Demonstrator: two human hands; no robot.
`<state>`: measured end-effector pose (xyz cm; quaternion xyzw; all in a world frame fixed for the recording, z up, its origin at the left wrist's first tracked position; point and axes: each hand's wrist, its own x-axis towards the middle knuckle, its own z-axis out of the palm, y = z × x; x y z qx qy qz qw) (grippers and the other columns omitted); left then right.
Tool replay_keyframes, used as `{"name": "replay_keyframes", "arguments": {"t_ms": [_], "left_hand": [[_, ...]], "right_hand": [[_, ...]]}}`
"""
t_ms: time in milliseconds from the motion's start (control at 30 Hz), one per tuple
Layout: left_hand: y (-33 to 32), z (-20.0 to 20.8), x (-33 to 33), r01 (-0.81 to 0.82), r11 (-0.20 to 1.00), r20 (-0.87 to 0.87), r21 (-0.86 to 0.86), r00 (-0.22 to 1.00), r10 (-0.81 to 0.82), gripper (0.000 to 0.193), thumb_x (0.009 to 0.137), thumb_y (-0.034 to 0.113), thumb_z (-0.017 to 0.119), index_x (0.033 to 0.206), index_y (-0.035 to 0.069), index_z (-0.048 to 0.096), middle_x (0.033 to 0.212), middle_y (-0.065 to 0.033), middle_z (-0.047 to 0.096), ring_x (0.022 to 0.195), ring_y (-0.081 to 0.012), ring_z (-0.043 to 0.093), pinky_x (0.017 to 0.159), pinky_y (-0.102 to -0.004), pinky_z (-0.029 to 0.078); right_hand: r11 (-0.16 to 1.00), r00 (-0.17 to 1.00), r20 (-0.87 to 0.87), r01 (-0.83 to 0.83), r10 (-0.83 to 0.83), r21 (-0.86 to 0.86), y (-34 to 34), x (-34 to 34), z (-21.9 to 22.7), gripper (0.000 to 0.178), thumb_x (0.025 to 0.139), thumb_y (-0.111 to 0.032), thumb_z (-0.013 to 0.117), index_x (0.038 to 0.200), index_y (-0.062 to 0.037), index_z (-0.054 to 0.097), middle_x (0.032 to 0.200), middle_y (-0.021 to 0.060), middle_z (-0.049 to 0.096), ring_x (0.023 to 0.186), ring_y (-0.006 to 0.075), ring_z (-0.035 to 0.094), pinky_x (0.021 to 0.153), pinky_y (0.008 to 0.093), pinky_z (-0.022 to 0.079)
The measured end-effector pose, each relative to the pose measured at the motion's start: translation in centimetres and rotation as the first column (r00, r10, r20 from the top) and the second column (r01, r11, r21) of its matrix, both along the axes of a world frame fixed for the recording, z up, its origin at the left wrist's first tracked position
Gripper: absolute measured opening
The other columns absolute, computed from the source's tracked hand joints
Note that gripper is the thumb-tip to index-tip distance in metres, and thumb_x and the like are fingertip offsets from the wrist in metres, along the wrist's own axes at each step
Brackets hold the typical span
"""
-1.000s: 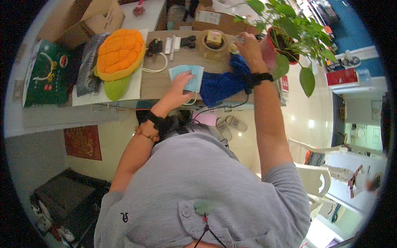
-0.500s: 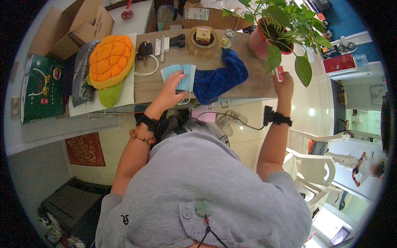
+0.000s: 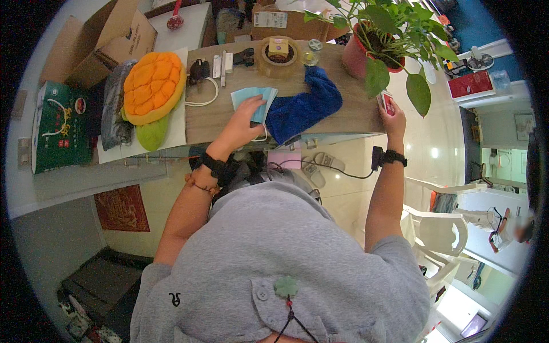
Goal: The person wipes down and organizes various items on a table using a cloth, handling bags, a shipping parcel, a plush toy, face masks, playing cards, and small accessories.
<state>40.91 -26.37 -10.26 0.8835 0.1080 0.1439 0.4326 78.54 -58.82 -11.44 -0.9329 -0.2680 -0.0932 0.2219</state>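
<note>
My left hand (image 3: 242, 122) is closed on a light blue face mask (image 3: 267, 97), its fingers bent over the front. White ear loops hang below the mask. Just right of it lies a dark blue cloth (image 3: 306, 110), crumpled in a long bent shape. At the table's right end, my right hand (image 3: 394, 121) grips a small red-and-white pack (image 3: 387, 103) below the plant's leaves. Both wrists wear black straps with small devices.
A potted plant (image 3: 355, 57) overhangs the table's (image 3: 200, 123) right end. Behind the cloth stand a round wooden bowl (image 3: 266, 67) and a small glass jar (image 3: 310, 57). A charger with white cable (image 3: 200, 71) and an orange plush cushion (image 3: 153, 86) lie leftward.
My left hand has moved slightly right with the mask, which now looks more folded and tilted. The red pack shows more of its face in my right hand, which is nearly in place.
</note>
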Motion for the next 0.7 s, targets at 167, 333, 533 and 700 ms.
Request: {"name": "replay_keyframes", "arguments": {"t_ms": [167, 333, 533, 700], "left_hand": [[0.0, 0.2, -0.3, -0.043, 0.999, 0.017, -0.023, 0.999, 0.044, 0.058, 0.075, 0.007, 0.067, 0.130, 0.005, 0.050, 0.143, -0.0190, 0.042, 0.135, -0.0348, 0.037, 0.112, -0.0406, 0.029], [0.3, 4.2, -0.1, -0.185, 0.973, 0.157, 0.137, 0.974, 0.163, 0.053, 0.078, 0.009, 0.066, 0.129, 0.006, 0.052, 0.141, -0.0178, 0.045, 0.133, -0.0326, 0.041, 0.111, -0.0391, 0.031], [-1.6, 8.8, 1.6, -0.022, 0.795, 0.073, -0.606, 0.994, 0.083, 0.050, 0.094, 0.024, 0.060, 0.137, 0.005, 0.044, 0.137, -0.0120, 0.049, 0.131, -0.0231, 0.043, 0.109, -0.0357, 0.034], [-2.4, 8.0, 2.5, -0.007, 0.357, 0.032, -0.934, 0.994, 0.102, 0.050, 0.098, 0.034, 0.055, 0.137, 0.004, 0.042, 0.130, -0.0095, 0.053, 0.123, -0.0183, 0.049, 0.101, -0.0353, 0.043]], "right_hand": [[1.000, 0.997, 0.080, 0.019, -0.019, 0.006, 0.2, -3.2, 2.2, 0.059, 0.073, -0.025, 0.076, 0.127, -0.0053, 0.060, 0.104, 0.0200, 0.066, 0.090, 0.0326, 0.065, 0.083, 0.0385, 0.051], [0.833, 0.800, -0.553, 0.130, 0.232, 0.537, 3.8, -8.9, 3.5, 0.049, 0.085, -0.016, 0.068, 0.129, 0.0006, 0.055, 0.105, 0.0096, 0.064, 0.088, 0.0179, 0.063, 0.076, 0.0272, 0.051], [0.553, 0.143, -0.643, 0.395, 0.752, 0.734, 13.1, -17.8, 7.8, 0.049, 0.086, -0.008, 0.066, 0.132, 0.0008, 0.051, 0.097, 0.0033, 0.065, 0.077, 0.0096, 0.061, 0.064, 0.0210, 0.049], [0.629, 0.219, -0.625, 0.060, 0.749, 0.775, 19.2, -23.2, 8.2, 0.051, 0.086, -0.014, 0.070, 0.131, 0.0004, 0.052, 0.110, 0.0076, 0.065, 0.091, 0.0099, 0.062, 0.076, 0.0214, 0.049]]}}
